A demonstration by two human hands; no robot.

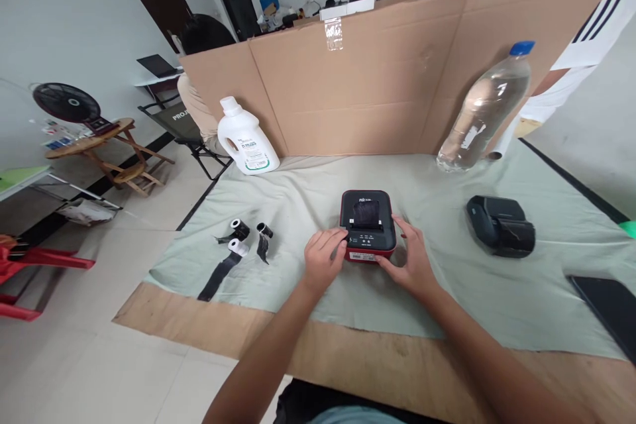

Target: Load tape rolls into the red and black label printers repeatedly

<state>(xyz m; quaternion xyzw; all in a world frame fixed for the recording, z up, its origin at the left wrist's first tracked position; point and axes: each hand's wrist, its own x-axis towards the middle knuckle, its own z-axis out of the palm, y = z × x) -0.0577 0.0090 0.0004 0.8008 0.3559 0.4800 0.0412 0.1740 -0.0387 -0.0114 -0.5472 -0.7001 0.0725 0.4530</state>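
Observation:
A small red and black label printer sits on the pale green cloth in the middle of the table. My left hand rests against its left front corner, fingers curled and touching the casing. My right hand lies along its right side and front, fingers stretched against it. To the left lie three small rolls with black ribbon trailing from them, apart from both hands.
A second, black printer sits to the right. A clear water bottle and a white detergent bottle stand before a cardboard screen. A dark tablet lies at the right edge. Another person's sleeve shows at the upper right.

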